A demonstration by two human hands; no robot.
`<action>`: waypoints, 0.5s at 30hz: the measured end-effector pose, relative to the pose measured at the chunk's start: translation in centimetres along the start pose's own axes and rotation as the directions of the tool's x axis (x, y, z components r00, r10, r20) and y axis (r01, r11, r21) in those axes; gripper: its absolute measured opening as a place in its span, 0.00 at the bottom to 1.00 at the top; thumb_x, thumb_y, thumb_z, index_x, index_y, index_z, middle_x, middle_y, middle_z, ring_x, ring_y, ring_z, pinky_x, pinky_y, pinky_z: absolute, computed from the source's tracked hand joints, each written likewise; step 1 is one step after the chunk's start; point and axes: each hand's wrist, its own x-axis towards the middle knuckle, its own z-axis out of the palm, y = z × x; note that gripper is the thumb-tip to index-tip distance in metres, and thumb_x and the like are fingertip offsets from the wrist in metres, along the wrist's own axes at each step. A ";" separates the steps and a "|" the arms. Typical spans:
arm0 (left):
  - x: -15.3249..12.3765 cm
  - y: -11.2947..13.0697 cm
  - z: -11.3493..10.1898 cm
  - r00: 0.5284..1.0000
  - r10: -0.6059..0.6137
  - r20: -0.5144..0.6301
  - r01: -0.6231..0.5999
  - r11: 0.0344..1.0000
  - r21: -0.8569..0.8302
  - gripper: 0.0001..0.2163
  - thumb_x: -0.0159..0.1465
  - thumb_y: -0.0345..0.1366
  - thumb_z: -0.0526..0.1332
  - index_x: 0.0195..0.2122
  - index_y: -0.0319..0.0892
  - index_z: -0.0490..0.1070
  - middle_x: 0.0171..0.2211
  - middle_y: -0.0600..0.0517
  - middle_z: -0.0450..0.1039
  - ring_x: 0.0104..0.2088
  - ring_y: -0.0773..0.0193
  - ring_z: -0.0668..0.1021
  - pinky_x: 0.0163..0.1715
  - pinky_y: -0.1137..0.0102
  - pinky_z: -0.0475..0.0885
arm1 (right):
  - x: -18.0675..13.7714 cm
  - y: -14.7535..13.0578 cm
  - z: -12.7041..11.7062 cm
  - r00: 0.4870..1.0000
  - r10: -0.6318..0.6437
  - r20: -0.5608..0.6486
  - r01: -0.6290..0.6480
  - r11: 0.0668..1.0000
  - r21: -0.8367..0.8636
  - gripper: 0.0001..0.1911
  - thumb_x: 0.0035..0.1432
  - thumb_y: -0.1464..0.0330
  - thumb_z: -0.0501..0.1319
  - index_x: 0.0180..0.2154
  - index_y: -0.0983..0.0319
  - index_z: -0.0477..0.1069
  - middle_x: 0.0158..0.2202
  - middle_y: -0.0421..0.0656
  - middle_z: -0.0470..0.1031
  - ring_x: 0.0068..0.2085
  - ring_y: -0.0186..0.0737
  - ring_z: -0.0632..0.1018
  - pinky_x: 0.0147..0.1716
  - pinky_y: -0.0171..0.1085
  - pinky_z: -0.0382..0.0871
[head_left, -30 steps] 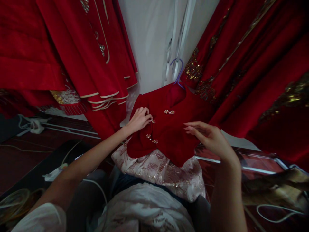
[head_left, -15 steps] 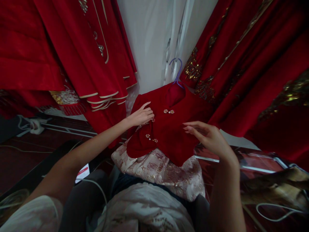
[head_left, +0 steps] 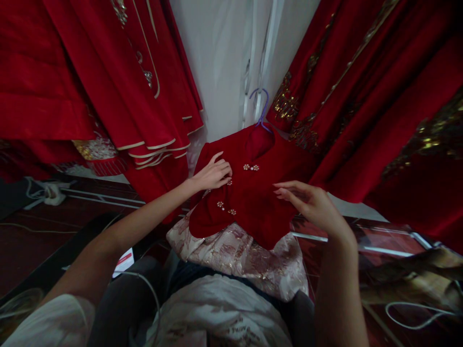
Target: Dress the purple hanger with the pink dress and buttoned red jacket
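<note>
From the head camera, a person is looking down at a red top (head_left: pixel 253 205) that is lying across their lap, neckline pointing away. A purple hanger (head_left: pixel 264 108) is poking out of the neck, and a pale, shiny patterned cloth (head_left: pixel 246 253) is showing beneath the hem. A flower-shaped clasp (head_left: pixel 246 167) is sitting below the neckline; another clasp (head_left: pixel 220 205) is sitting lower, nearer the person. The left hand (head_left: pixel 214 174) is reaching over the top's left part, thumb raised, other fingers bending down beside a small flower ornament (head_left: pixel 229 182); whether they are gripping anything, I cannot tell. The right hand (head_left: pixel 307 195) is holding its fingers loosely curved and slightly apart over the top's right part; whether it is touching the fabric is unclear. Red garments are hanging on both sides, the right-hand ones (head_left: pixel 354 125) bearing gold sequins.
</note>
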 end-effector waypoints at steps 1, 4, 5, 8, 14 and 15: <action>0.5 0.3 -0.1 0.999 -0.007 -0.045 0.007 1.000 0.003 0.08 0.65 0.35 0.55 0.41 0.42 0.72 0.38 0.50 0.71 0.44 0.61 0.71 0.64 0.49 0.46 | 0.0 0.0 0.0 1.000 0.000 0.000 0.000 1.000 0.001 0.19 0.60 0.57 0.59 0.49 0.60 0.74 0.43 0.47 0.80 0.44 0.44 0.81 0.48 0.45 0.76; 2.7 1.4 -0.2 0.987 -0.013 -0.162 0.016 1.000 0.014 0.11 0.66 0.35 0.54 0.47 0.42 0.70 0.44 0.47 0.68 0.49 0.59 0.69 0.63 0.52 0.51 | 0.0 0.1 0.1 1.000 0.012 -0.005 -0.012 1.000 -0.001 0.19 0.60 0.57 0.59 0.49 0.59 0.74 0.43 0.46 0.80 0.44 0.44 0.81 0.48 0.44 0.76; 3.6 1.7 -0.1 0.984 -0.007 -0.179 0.010 1.000 0.017 0.11 0.66 0.36 0.55 0.47 0.42 0.70 0.45 0.47 0.68 0.50 0.58 0.68 0.63 0.52 0.51 | -0.1 0.0 0.1 1.000 0.017 -0.005 -0.017 1.000 -0.006 0.19 0.60 0.57 0.59 0.49 0.59 0.74 0.43 0.46 0.80 0.44 0.44 0.81 0.48 0.43 0.76; 5.8 2.4 0.5 0.984 0.008 -0.176 -0.001 0.999 0.045 0.09 0.64 0.37 0.58 0.43 0.41 0.72 0.45 0.46 0.67 0.50 0.55 0.67 0.62 0.48 0.48 | -0.2 -0.3 -0.1 1.000 0.027 -0.010 -0.027 0.999 -0.026 0.19 0.60 0.57 0.59 0.49 0.59 0.74 0.43 0.45 0.80 0.44 0.43 0.81 0.47 0.42 0.76; 7.0 2.7 1.5 0.989 -0.007 -0.149 0.021 0.996 0.090 0.08 0.63 0.38 0.60 0.39 0.39 0.73 0.43 0.46 0.69 0.48 0.55 0.68 0.62 0.45 0.46 | -0.5 -0.4 -0.8 0.999 0.024 -0.023 -0.025 0.999 -0.034 0.19 0.61 0.57 0.58 0.49 0.60 0.73 0.44 0.47 0.79 0.43 0.43 0.81 0.46 0.42 0.76; 6.9 2.8 1.4 0.989 -0.007 -0.146 0.019 0.996 0.086 0.08 0.63 0.37 0.59 0.39 0.39 0.73 0.42 0.46 0.69 0.48 0.56 0.68 0.62 0.45 0.45 | -0.5 -0.4 -0.8 0.999 0.027 -0.024 -0.028 0.999 -0.030 0.19 0.60 0.57 0.59 0.49 0.60 0.73 0.44 0.47 0.79 0.43 0.42 0.81 0.46 0.42 0.76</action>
